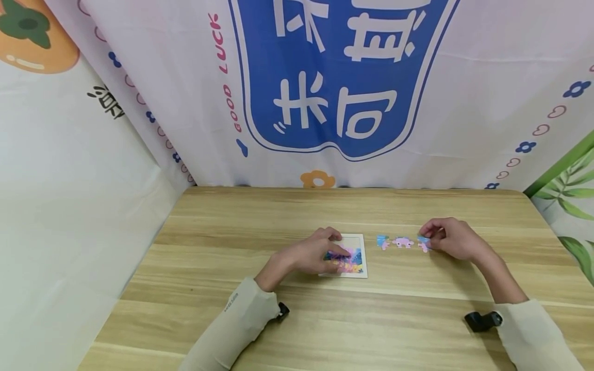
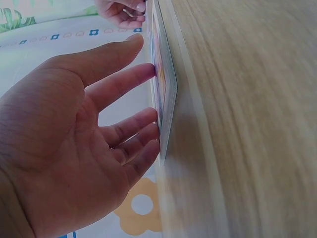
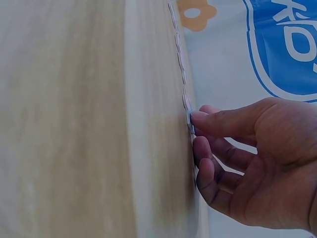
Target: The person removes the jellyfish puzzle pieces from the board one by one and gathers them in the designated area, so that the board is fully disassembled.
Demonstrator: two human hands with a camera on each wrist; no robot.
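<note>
Left sleeve [image 1: 232, 322] and right sleeve [image 1: 535, 337], both pale, were nearest the camera, over the tabletop [image 1: 385, 324]. Left hand [image 1: 315, 253]: grip apart, fingers extended, tips resting on a white-rimmed puzzle board [image 1: 355, 275]. Board lay flat, about midway between the tabletop's left and right edges, toward the far edge. Coloured picture [image 1: 357, 256] occupied its near part; a plain strip showed beyond. Three loose pieces lay right of the board, in a row roughly parallel to the far edge: left piece [image 1: 381, 241], middle piece [image 1: 402, 242], right piece [image 1: 423, 242]. Right hand [image 1: 455, 239]: grip clamped on the right piece, thumb and finger pinching its outer side.
</note>
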